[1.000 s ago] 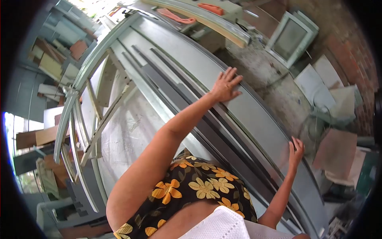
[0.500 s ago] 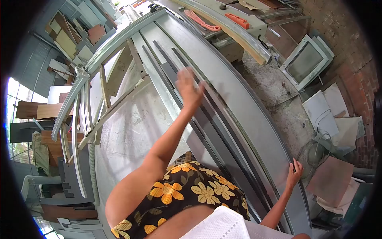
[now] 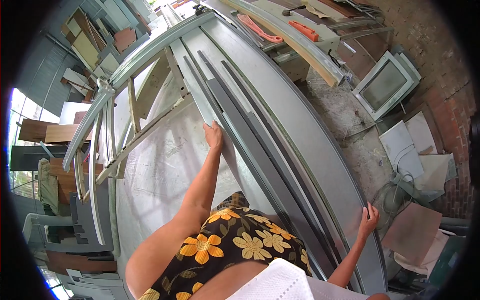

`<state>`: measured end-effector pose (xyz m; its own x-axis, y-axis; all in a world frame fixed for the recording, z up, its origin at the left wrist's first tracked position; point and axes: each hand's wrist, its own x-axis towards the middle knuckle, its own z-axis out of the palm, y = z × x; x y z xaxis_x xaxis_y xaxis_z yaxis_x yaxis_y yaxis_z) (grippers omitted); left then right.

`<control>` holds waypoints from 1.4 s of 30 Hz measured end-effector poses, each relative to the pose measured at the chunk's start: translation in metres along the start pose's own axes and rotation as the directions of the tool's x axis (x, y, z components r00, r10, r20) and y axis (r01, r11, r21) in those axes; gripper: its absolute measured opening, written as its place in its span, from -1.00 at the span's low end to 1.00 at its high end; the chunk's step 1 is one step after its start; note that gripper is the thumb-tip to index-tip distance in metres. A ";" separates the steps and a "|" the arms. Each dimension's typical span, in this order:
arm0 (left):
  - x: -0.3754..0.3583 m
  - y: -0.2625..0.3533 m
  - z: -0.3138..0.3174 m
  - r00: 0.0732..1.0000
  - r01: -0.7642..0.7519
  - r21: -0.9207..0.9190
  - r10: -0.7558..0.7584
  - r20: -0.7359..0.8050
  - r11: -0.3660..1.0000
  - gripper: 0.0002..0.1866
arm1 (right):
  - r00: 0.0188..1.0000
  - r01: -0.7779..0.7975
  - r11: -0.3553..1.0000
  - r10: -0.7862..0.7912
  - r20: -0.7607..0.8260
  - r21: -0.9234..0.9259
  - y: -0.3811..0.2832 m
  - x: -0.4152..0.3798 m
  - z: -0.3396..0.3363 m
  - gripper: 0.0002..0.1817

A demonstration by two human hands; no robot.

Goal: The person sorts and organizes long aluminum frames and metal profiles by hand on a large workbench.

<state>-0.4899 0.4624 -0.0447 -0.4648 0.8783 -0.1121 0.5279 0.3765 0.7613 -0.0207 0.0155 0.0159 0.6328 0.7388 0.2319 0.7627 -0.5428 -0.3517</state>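
Long dark grey metal profiles [image 3: 245, 135] lie lengthwise on a curved light grey bench top [image 3: 320, 165]. My left hand [image 3: 213, 136] is at the bench's inner side, its fingers bent round the edge of a pale metal rail [image 3: 202, 100]. Part of those fingers is hidden. Over by the outer edge of the bench is my right hand [image 3: 369, 220], fingers curled, with a small dark spot between them that I cannot make out.
An open metal framework [image 3: 132, 107] adjoins the bench on the left. Beyond the far end lie an orange-handled tool [image 3: 260, 30] and an orange block-shaped tool [image 3: 303, 31]. Offcut boards [image 3: 405, 145] and a framed panel [image 3: 385, 82] stand at right.
My left hand has come off the dark profiles and moved left and down to the rail. One profile piece sits lower along the stack. My right hand has stayed by the outer edge.
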 end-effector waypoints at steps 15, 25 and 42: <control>-0.003 0.007 -0.001 0.999 -0.018 0.053 0.020 -0.029 0.998 -0.45 | 1.000 0.006 0.999 -0.006 -0.002 -0.049 -0.017 0.008 0.006 -0.72; -0.007 0.015 -0.003 0.999 0.048 0.110 -0.044 -0.031 0.993 -0.40 | 0.999 -0.039 0.997 0.041 0.022 -0.059 -0.031 0.014 0.007 -0.70; -0.007 0.021 -0.002 0.997 0.032 0.121 -0.023 -0.074 0.992 -0.45 | 0.999 -0.030 0.998 0.032 0.018 -0.056 -0.037 0.017 0.009 -0.71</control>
<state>-0.4767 0.4634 -0.0269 -0.5279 0.8453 -0.0824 0.5951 0.4374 0.6743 -0.0397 0.0517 0.0247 0.6540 0.7284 0.2044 0.7494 -0.5867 -0.3069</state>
